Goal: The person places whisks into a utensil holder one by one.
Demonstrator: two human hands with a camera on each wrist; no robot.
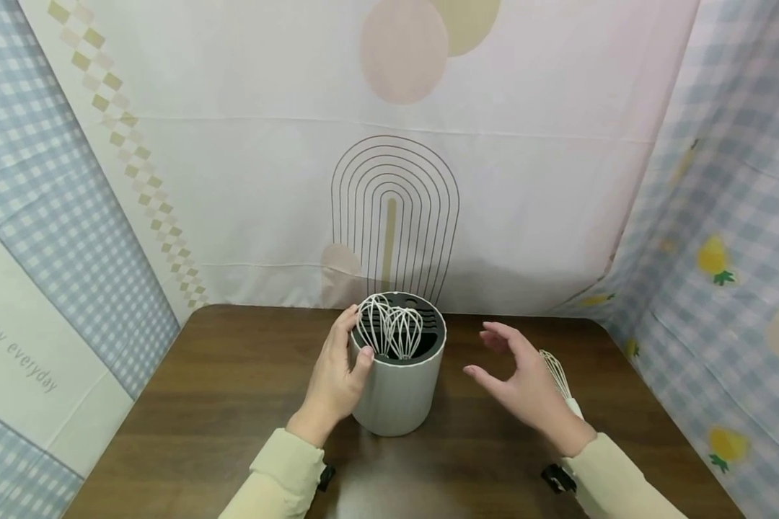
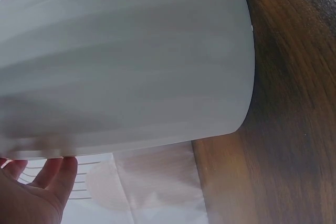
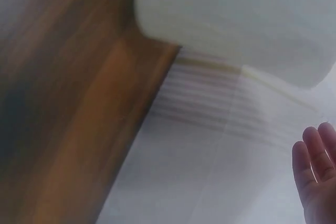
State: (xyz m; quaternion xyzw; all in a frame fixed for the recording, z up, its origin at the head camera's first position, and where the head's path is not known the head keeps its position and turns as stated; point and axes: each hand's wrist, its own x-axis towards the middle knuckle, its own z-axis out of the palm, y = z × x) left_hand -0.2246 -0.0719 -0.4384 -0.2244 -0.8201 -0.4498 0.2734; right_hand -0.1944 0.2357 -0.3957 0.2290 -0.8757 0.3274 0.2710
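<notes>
A pale grey cylindrical utensil holder (image 1: 392, 400), with a dark slotted top (image 1: 433, 322), stands upright on the table. Two wire whisks, a left one (image 1: 373, 324) and a right one (image 1: 405, 331), stand in it with their wire loops up. My left hand (image 1: 334, 375) holds the holder's left side near the rim, thumb at the front and fingers farther back. In the left wrist view, fingertips (image 2: 68, 163) meet the holder's wall. Apart from the holder, on its right, my right hand (image 1: 526, 382) is held with thumb and fingers spread, nothing between them.
Another wire whisk (image 1: 558, 375) with a light handle lies on the brown wooden table (image 1: 247, 382), partly hidden behind my right hand and wrist. A patterned white cloth (image 1: 253, 202) hangs behind the table's back edge, with blue checked cloth (image 1: 707, 324) at the right side.
</notes>
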